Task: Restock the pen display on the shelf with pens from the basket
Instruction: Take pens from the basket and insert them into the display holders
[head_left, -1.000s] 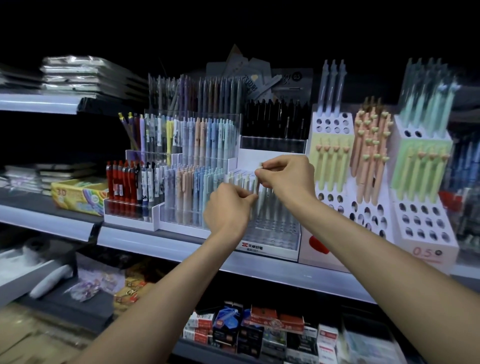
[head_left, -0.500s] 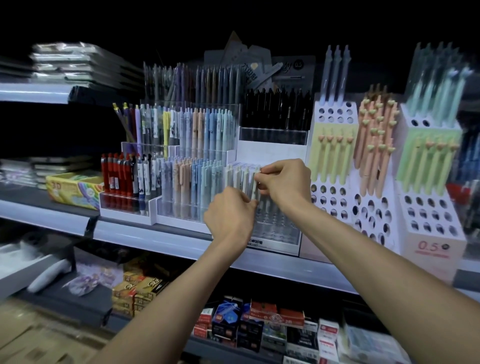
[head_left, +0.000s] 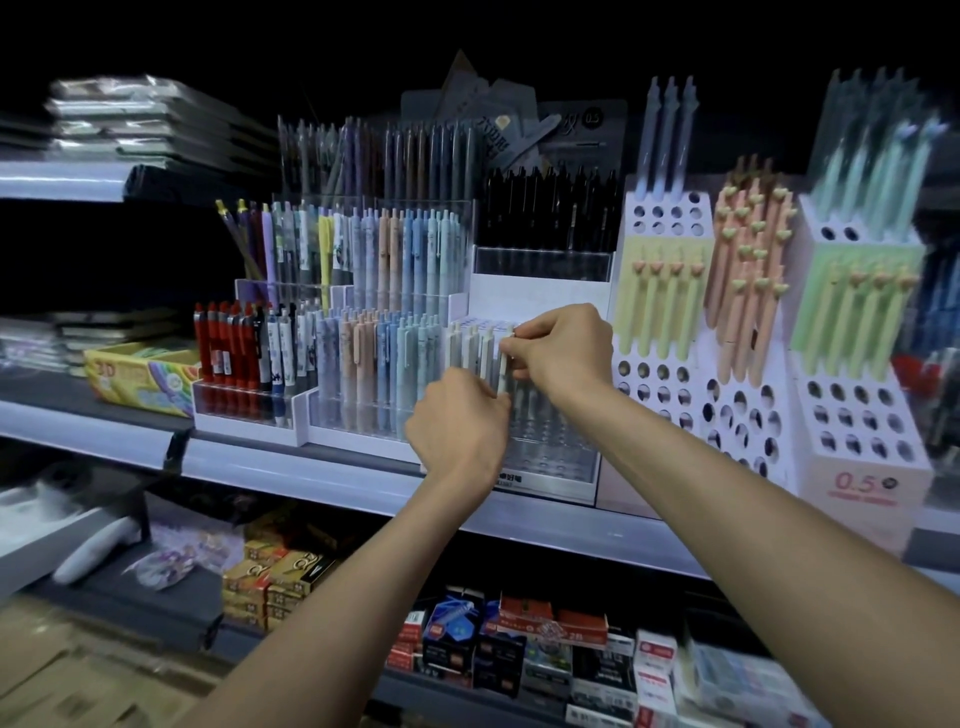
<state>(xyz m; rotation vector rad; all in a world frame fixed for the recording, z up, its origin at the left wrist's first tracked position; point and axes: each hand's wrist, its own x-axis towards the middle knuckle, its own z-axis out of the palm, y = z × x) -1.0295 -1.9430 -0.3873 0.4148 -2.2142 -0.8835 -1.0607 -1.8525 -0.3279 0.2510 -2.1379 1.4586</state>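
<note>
My right hand (head_left: 563, 353) pinches the top of a white pen (head_left: 503, 366) held upright at the front row of the clear pen display (head_left: 550, 457) on the shelf (head_left: 311, 475), while my left hand (head_left: 457, 431) sits curled just below, its fingers hidden, so I cannot tell what it holds.
</note>
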